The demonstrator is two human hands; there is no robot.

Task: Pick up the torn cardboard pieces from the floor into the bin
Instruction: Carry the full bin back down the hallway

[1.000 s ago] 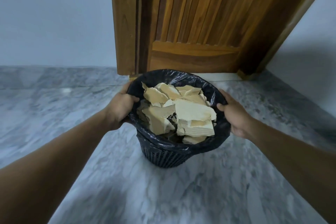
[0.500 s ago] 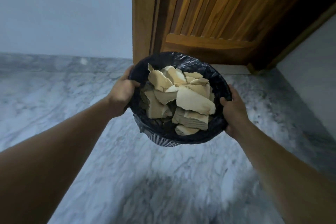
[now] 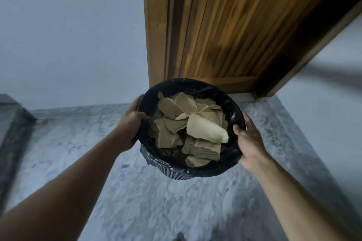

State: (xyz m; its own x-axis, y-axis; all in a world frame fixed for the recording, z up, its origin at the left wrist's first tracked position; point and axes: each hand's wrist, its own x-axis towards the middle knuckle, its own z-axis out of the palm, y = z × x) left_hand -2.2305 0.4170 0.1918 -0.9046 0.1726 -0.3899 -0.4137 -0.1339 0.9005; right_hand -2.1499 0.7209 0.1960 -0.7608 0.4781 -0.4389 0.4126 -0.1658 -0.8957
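Between your hands, the head view shows the bin (image 3: 195, 86) with its mouth turned up toward you. A black liner (image 3: 233, 115) is folded over the rim. A strip of mesh wall (image 3: 176, 175) shows below the liner on the bin's near side. The rim hides the bin's base, so you cannot tell whether it touches the floor (image 3: 156, 205).

Your left hand (image 3: 130, 127) grips the bin's left rim. The thumb is hooked over the edge onto the liner and the fingers curl round the outside, with their tips hidden behind the bin. Your right hand (image 3: 248, 141) grips the right rim in much the same way. Its thumb is pressed over the edge just inside the bin, and the fingers lie together along the outer wall and run out of sight behind it. Both forearms reach toward the bin from the lower corners.

The cardboard pieces (image 3: 197, 129) lie inside the bin, a loose heap of torn tan scraps that fills it nearly to the rim. One paler, larger piece rests on top toward the bin's right side, near your right thumb.

Behind the bin stands a wooden door (image 3: 225, 25) with upright slats. A pale wall (image 3: 68, 35) runs off behind the bin to the left, and grey marbled floor spreads around the bin. Everything is somewhat blurred.
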